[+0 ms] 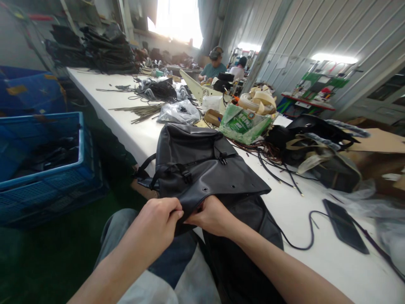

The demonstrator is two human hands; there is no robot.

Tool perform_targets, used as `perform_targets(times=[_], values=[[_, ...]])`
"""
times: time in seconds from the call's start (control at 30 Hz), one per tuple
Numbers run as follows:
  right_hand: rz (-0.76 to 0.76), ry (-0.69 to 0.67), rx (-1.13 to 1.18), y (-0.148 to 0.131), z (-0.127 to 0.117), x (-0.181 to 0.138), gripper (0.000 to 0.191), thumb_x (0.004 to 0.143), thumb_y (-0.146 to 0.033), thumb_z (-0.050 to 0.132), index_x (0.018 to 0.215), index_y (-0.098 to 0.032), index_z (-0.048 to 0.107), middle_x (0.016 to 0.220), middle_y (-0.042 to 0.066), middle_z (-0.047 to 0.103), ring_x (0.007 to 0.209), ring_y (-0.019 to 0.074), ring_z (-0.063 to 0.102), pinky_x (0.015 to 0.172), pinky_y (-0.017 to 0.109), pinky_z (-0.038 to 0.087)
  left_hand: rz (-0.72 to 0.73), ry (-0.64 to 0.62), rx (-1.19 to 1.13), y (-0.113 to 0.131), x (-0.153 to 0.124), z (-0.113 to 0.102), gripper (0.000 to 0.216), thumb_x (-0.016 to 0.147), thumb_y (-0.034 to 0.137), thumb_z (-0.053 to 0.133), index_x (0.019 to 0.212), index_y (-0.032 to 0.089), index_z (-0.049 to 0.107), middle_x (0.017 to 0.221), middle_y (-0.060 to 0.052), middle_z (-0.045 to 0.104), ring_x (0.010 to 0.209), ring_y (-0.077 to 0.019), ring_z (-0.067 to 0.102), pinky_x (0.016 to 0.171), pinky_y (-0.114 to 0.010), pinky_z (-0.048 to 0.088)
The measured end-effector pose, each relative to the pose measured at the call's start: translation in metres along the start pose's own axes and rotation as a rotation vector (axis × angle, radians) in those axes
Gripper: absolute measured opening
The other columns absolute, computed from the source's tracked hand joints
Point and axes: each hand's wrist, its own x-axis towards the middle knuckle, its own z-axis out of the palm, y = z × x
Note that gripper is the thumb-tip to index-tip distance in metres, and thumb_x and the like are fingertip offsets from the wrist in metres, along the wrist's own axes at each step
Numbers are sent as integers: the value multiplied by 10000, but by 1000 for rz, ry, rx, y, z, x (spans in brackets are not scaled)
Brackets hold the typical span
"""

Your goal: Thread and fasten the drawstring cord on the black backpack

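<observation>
A black leather-like backpack (190, 147) lies at the near edge of the white table, partly over my lap. Its flap has metal eyelets along the edge and straps with black buckles. My left hand (163, 215) pinches the flap's near corner between thumb and fingers. Close beside it, my right hand (210, 215) reaches under the flap edge, its fingertips closed at the material and partly hidden by it. A black cord (311, 236) runs over the table to the right of the bag.
A dark phone (344, 226) lies at right on the white table (329, 274). Behind the backpack are a green bag (245, 124), a clear plastic bag (179, 113) and bundled cords. A blue crate (41, 169) stands at left. Two people (213, 69) sit farther back.
</observation>
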Motion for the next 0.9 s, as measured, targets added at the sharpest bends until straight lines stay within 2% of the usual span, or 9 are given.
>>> perform_targets(times=[0.17, 0.3, 0.4, 0.5, 0.57, 0.7, 0.8, 0.9], values=[[-103, 3, -134, 0, 3, 0, 249, 740, -209, 784, 624, -209, 564, 615, -78, 484, 612, 104, 380, 625, 249, 453, -5, 17, -30, -4, -1, 4, 201, 1004, 206, 607, 878, 239, 760, 847, 0, 772, 800, -207, 725, 765, -338, 442], [-186, -24, -389, -10, -2, -8, 136, 812, -123, 657, 704, -194, 614, 676, -57, 583, 646, 116, 483, 592, 233, 395, -76, 25, -51, -7, -6, 2, 134, 996, 290, 609, 1034, 245, 729, 919, -14, 777, 853, -229, 741, 765, -345, 460], [-290, 87, -539, -22, -16, -22, 117, 859, -102, 627, 808, -182, 696, 796, -31, 704, 754, 138, 616, 703, 246, 463, -177, -33, 4, -14, -19, -7, 317, 974, 355, 638, 1276, 275, 694, 931, -10, 770, 862, -256, 746, 751, -357, 468], [-288, 220, -606, -31, -38, -42, 87, 897, -161, 663, 842, -188, 725, 835, -9, 749, 801, 163, 668, 773, 271, 495, -213, -82, 52, -31, -37, -16, 376, 988, 395, 616, 1336, 279, 697, 907, -18, 766, 849, -270, 750, 766, -366, 500], [-201, 233, -530, -34, -54, -57, 82, 907, -211, 689, 829, -191, 704, 911, 22, 793, 845, 183, 704, 785, 280, 517, -218, -89, 31, -43, -50, -20, 359, 1001, 435, 600, 1292, 271, 734, 928, -35, 777, 853, -272, 760, 764, -362, 532], [-61, 258, -173, -36, -89, -82, 188, 901, -342, 778, 865, -187, 676, 1161, 129, 836, 893, 227, 781, 729, 292, 593, -215, -51, -12, -57, -64, -19, 314, 976, 466, 642, 1165, 270, 799, 1031, -58, 808, 900, -275, 778, 774, -356, 582], [-97, 376, 36, -40, -114, -95, 202, 827, -332, 837, 856, -198, 688, 1134, 137, 851, 755, 210, 775, 636, 286, 606, -168, 10, -79, -51, -63, -16, 275, 985, 460, 635, 1096, 278, 809, 995, -42, 800, 843, -246, 759, 746, -348, 585], [-190, 497, 215, -49, -132, -104, 143, 769, -296, 809, 849, -211, 727, 1046, 111, 858, 616, 162, 700, 590, 275, 597, -120, 101, -174, -40, -58, -13, 274, 999, 474, 635, 1109, 293, 809, 949, -19, 785, 823, -223, 748, 734, -336, 592]])
